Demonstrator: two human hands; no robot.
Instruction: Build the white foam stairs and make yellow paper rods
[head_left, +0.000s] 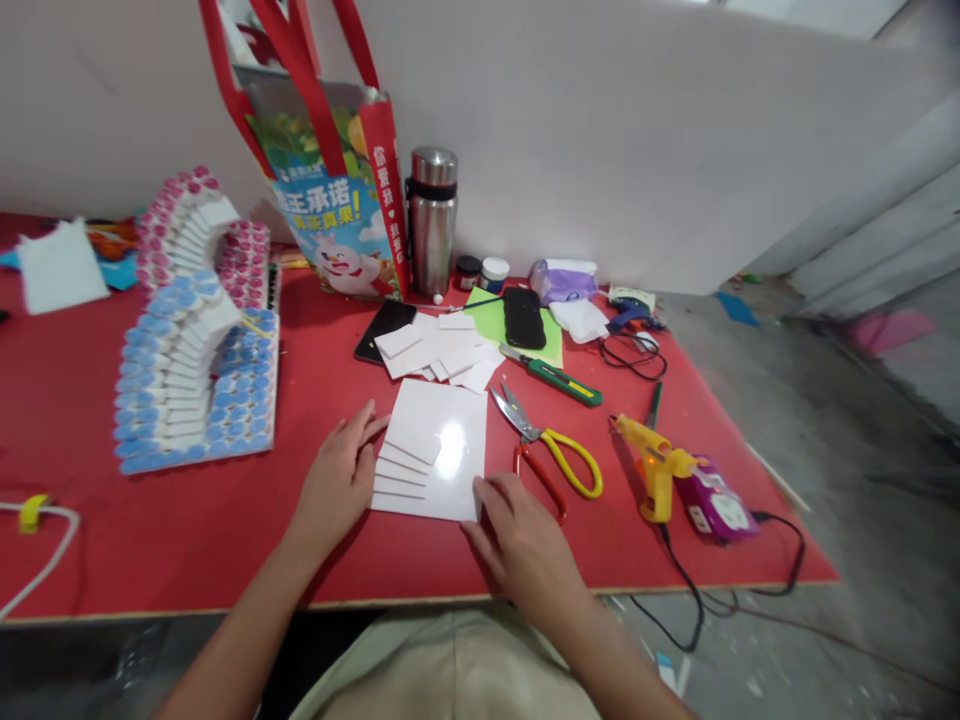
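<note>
Red tabletop [187, 540]: glossy white rectangular board [459, 450] with thin white stepped cards [409, 450] lies centre frame. Left hand [339, 468] loosely spread at left edge; right hand [521, 530] at lower-right corner, grip unclear. Best: board flat, steps even.

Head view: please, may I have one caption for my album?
Left hand and right hand flanking a white board, scissors nearby on the red table.

Cropped bag [330, 215], partly covered black slab [382, 328]
The bag's handles [307, 85] run out of view at the top; white pieces [442, 345] hide part of the slab. The right hand [529, 540] covers part of the white board's [457, 455] edge. Jar labels [493, 285] are too small to read; the pink shape [892, 328] at far right is blurred.
</note>
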